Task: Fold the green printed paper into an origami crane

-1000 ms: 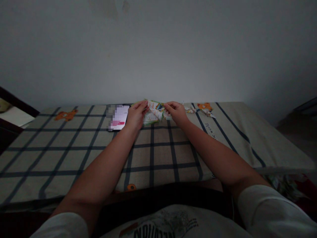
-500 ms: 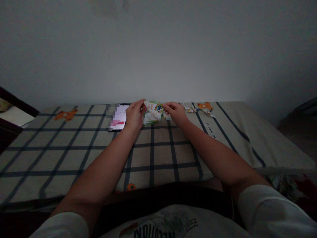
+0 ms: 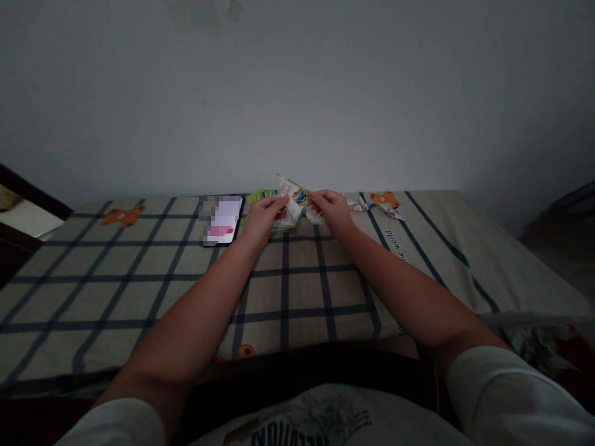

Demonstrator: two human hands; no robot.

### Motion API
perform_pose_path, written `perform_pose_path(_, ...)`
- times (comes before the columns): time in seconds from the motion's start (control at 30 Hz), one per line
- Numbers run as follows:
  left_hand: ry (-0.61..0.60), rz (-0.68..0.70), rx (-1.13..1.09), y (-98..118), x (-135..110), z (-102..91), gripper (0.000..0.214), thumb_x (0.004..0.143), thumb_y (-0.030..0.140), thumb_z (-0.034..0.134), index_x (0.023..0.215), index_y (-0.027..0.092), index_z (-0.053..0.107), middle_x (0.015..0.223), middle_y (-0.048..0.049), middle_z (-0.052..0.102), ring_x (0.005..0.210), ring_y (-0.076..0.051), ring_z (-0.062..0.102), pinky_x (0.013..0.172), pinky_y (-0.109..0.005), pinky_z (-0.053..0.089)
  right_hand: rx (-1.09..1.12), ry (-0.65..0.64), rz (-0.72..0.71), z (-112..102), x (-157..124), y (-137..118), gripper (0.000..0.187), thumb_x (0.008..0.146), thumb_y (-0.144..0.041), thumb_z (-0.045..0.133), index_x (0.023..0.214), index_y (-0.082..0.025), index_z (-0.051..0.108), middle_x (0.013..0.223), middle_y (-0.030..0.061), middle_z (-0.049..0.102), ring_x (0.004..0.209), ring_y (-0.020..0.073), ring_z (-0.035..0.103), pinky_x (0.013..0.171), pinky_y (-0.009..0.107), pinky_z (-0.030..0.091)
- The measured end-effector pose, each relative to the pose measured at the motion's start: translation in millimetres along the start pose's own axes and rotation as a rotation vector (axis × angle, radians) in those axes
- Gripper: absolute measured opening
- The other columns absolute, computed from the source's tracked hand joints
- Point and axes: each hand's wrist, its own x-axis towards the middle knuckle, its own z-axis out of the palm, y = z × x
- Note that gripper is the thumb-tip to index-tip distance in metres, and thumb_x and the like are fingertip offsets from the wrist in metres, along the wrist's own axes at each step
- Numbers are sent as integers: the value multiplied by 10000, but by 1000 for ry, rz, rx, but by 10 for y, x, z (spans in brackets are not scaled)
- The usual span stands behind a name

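A folded piece of printed paper (image 3: 292,197) with green, white and orange colours is held up between both hands near the far edge of the checked bed sheet (image 3: 297,291). My left hand (image 3: 261,218) pinches its left side. My right hand (image 3: 331,210) pinches its right side. More printed green paper (image 3: 256,198) lies flat under and behind it.
A phone (image 3: 223,219) with a lit screen lies just left of my left hand. Small folded paper figures (image 3: 379,205) rest on the sheet to the right of my right hand. A plain wall rises behind the bed. Dark furniture stands at the far left.
The paper has been tilted up, its top corner now pointing upward. My left hand has shifted a little to the right and lower on the paper. My right hand has barely moved.
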Motion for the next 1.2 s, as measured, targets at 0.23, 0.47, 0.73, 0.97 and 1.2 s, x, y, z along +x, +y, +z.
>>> perform_pose_path(0.23,27,104,218,83,-22,-22,291,685,453,779,651,172,709,583,5,593,549,-112,474,549,-243,350,53,-120,62,-3,4,-3,392,660,-578,753,755,-210,656,656,-20,641,597,100,545,566,233,444)
perform_pose_path(0.47,37,31,151,49,-2,-23,327,661,473,798,745,161,754,659,-24,657,576,-117,525,574,-243,407,0,-76,43,-26,38,40,388,669,-550,757,791,-187,692,682,10,674,613,114,575,590,257,478)
perform_pose_path(0.73,7,14,135,-35,63,-71,374,617,493,835,759,155,757,657,-33,669,566,-113,532,570,-234,428,4,-48,65,-33,40,30,377,685,-537,752,805,-187,683,699,6,675,640,114,589,576,241,465)
perform_pose_path(0.97,-69,-55,102,-49,77,-82,416,577,522,860,743,155,755,686,-42,680,590,-118,558,587,-232,461,33,-6,77,-26,43,25,358,681,-515,763,788,-187,665,666,-6,651,612,110,571,560,239,453)
perform_pose_path(1.2,-61,-42,134,-43,82,-85,421,589,541,846,752,162,759,647,-26,658,564,-113,542,569,-238,457,17,23,85,-22,45,37,321,715,-484,749,807,-187,674,678,-4,656,614,110,572,568,242,461)
